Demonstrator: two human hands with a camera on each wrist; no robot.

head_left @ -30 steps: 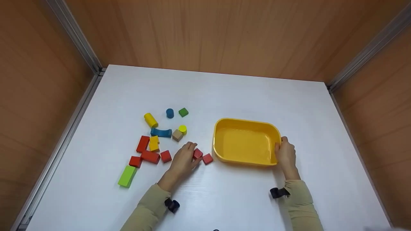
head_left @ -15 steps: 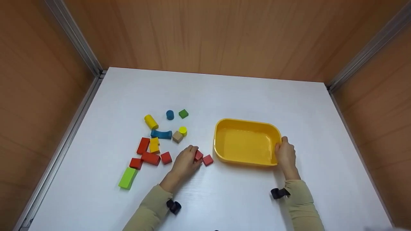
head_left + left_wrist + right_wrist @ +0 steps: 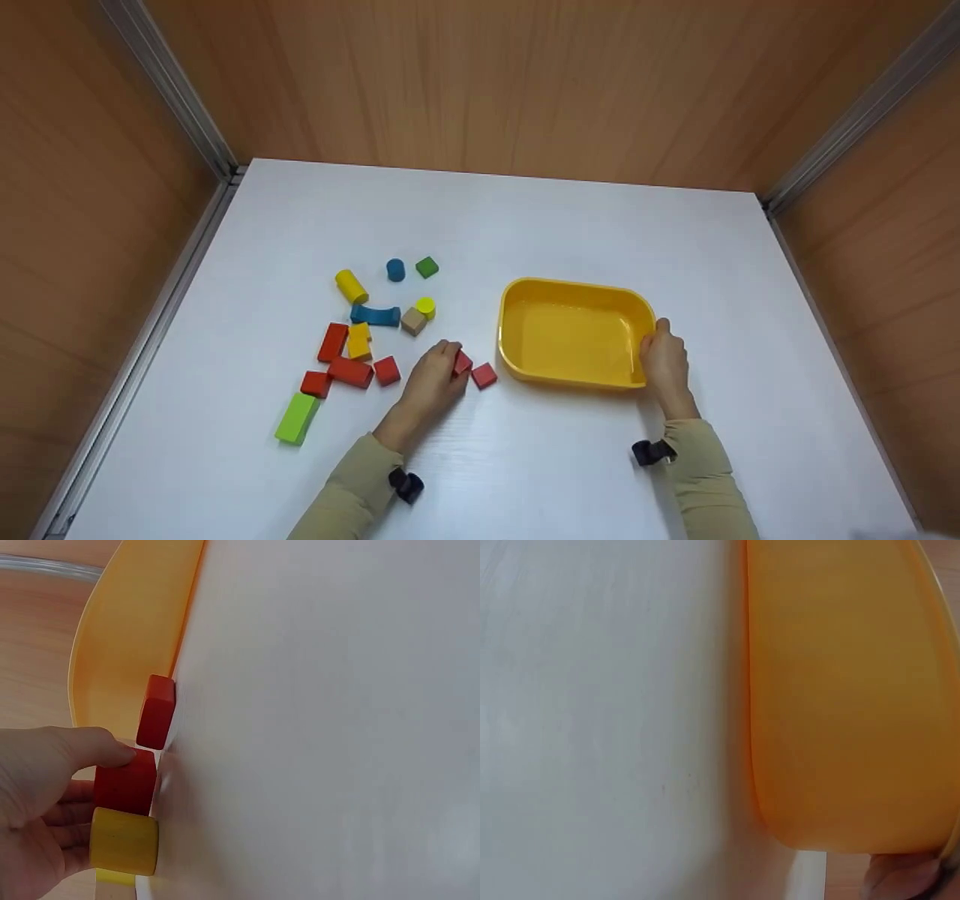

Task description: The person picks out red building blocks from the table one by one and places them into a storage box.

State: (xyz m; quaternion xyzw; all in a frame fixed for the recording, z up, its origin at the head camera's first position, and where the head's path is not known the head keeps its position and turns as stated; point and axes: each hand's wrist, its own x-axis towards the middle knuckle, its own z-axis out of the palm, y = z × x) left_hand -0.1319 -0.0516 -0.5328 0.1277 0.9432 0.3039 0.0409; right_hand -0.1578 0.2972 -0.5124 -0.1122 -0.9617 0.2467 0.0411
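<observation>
My left hand (image 3: 431,381) holds a red block (image 3: 124,781) between thumb and fingers, low over the white tabletop. A yellow block (image 3: 124,841) lies against its palm side in the left wrist view; the hand hides it from the head view. Just right of the held block is another red block (image 3: 484,376), near the left end of the yellow tray (image 3: 574,381). My right hand (image 3: 666,367) grips the tray's right rim, thumb inside the wall. In the right wrist view only part of that hand shows below the tray.
Left of the left hand lie several red blocks (image 3: 350,372), a light green block (image 3: 297,418) and a blue arched block (image 3: 375,315). Behind them are a yellow cylinder (image 3: 351,286), a blue cylinder (image 3: 396,270) and a green block (image 3: 427,267). Wooden walls (image 3: 480,90) enclose the table.
The left hand's thumb and fingers have drawn in slightly round the red block. The right hand and the tray stay in place.
</observation>
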